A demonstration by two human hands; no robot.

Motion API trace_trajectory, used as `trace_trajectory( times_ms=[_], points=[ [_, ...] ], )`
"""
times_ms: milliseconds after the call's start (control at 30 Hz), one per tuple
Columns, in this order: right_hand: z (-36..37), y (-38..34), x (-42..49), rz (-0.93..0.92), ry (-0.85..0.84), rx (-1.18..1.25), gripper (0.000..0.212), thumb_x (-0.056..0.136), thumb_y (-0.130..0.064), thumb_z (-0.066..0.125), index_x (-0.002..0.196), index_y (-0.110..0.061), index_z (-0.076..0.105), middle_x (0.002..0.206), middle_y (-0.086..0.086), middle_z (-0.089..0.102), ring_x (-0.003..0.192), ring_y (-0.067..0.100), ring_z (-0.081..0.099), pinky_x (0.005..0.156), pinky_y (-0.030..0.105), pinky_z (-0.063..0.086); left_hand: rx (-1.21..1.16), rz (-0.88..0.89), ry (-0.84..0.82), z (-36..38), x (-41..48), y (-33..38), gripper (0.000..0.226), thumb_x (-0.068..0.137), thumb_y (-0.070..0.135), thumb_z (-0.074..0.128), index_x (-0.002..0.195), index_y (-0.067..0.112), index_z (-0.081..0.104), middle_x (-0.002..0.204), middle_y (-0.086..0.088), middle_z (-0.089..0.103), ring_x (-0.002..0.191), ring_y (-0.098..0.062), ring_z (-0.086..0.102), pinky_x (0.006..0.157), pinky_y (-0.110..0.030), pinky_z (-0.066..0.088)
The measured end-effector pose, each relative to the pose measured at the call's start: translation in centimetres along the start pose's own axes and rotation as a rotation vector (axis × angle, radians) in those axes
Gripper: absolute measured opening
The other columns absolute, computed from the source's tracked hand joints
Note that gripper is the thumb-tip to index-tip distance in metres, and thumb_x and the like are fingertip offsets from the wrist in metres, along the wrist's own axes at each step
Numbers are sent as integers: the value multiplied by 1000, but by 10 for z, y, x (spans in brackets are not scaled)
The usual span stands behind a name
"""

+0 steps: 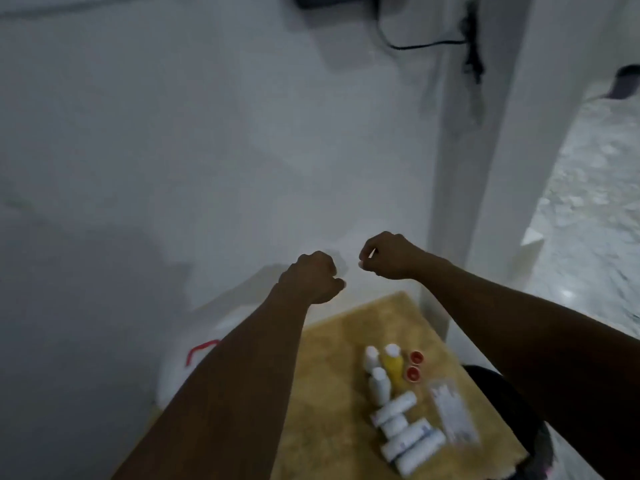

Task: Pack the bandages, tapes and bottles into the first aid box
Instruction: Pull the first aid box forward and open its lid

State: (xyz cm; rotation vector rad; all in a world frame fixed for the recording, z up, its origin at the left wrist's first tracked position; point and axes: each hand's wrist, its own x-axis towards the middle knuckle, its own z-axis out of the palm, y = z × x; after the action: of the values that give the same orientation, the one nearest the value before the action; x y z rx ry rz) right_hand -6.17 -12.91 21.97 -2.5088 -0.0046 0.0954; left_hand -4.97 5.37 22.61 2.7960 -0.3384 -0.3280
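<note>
Both arms are stretched forward above the tan table [332,341]. My left hand [313,277] is a closed fist with nothing visible in it. My right hand [388,256] is also curled shut, held level with the left and apart from it. On the table below lie white bottles [375,375], a yellow bottle [393,363], two red tape rolls [414,367], several white bandage rolls [408,438] and a clear packet [452,414]. Both hands hang well beyond these items, near the wall. No first aid box shows.
A white wall [207,150] fills the view ahead, with a white pillar [485,168] to the right. A white bag with a red handle [202,349] sits left of the table. A dark round bin [540,441] stands at the table's right edge.
</note>
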Motion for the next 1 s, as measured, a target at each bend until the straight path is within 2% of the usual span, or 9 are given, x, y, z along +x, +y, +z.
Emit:
trace_trajectory(
  times_ms=[167, 267, 367, 500, 533, 633, 733, 933, 1000],
  points=[
    [73, -73, 29, -164, -58, 7, 23, 87, -30, 66, 102, -14, 72, 95, -1, 66, 93, 17, 63, 84, 30, 51, -28, -170, 107, -10, -24, -104, 46, 88, 44, 69, 128, 20, 64, 134, -9, 60, 116, -30, 63, 101, -43, 51],
    [126, -88, 38, -207, -90, 8, 24, 86, -31, 66, 104, -15, 71, 94, -1, 65, 94, 20, 64, 88, 34, 53, -11, -241, 160, 9, -35, -161, 46, 88, 47, 67, 127, 23, 64, 131, -6, 64, 115, -29, 64, 98, -40, 52],
    [181, -84, 45, -217, -97, 25, 26, 86, -34, 67, 104, -16, 70, 105, 5, 69, 97, 22, 65, 89, 36, 54, 13, -296, 194, 41, -41, -214, 48, 91, 50, 62, 130, 22, 61, 133, -5, 64, 120, -28, 62, 103, -45, 49],
    [242, -74, 40, -186, -90, 116, 45, 89, -46, 62, 115, -9, 63, 116, 11, 65, 81, 22, 63, 62, 31, 55, 82, -455, 345, 88, -57, -268, 55, 94, 58, 51, 138, 25, 52, 142, -10, 51, 130, -35, 49, 106, -48, 42],
    [254, -73, 35, -167, -95, 147, 52, 91, -49, 58, 120, -6, 60, 120, 13, 63, 84, 25, 64, 59, 33, 57, 61, -501, 378, 101, -62, -279, 59, 94, 59, 49, 141, 24, 48, 144, -13, 46, 131, -38, 46, 106, -50, 40],
    [281, -68, 16, -105, -152, 249, 68, 94, -56, 49, 139, -5, 45, 139, 11, 50, 109, 30, 60, 71, 40, 60, -209, -543, 449, 130, -82, -299, 70, 95, 60, 48, 152, 21, 36, 160, -16, 28, 141, -43, 37, 114, -53, 34],
    [298, -66, -6, -83, -202, 375, 72, 93, -58, 48, 146, -11, 36, 146, 9, 44, 117, 31, 56, 81, 42, 58, -286, -461, 485, 141, -102, -296, 72, 96, 53, 54, 154, 15, 34, 165, -16, 21, 147, -38, 33, 119, -49, 30],
    [284, -56, -38, -58, -154, 366, 62, 92, -50, 55, 136, -9, 42, 131, 12, 51, 112, 32, 56, 85, 46, 56, -211, -444, 432, 136, -145, -265, 68, 92, 50, 62, 147, 14, 45, 151, -16, 42, 126, -35, 57, 105, -46, 49],
    [273, -44, -44, -31, -127, 371, 57, 91, -49, 55, 128, -7, 49, 126, 13, 55, 108, 33, 57, 81, 44, 56, -309, -448, 413, 135, -162, -252, 68, 94, 47, 63, 148, 12, 41, 139, -16, 52, 103, -36, 71, 87, -45, 61]
  ],
)
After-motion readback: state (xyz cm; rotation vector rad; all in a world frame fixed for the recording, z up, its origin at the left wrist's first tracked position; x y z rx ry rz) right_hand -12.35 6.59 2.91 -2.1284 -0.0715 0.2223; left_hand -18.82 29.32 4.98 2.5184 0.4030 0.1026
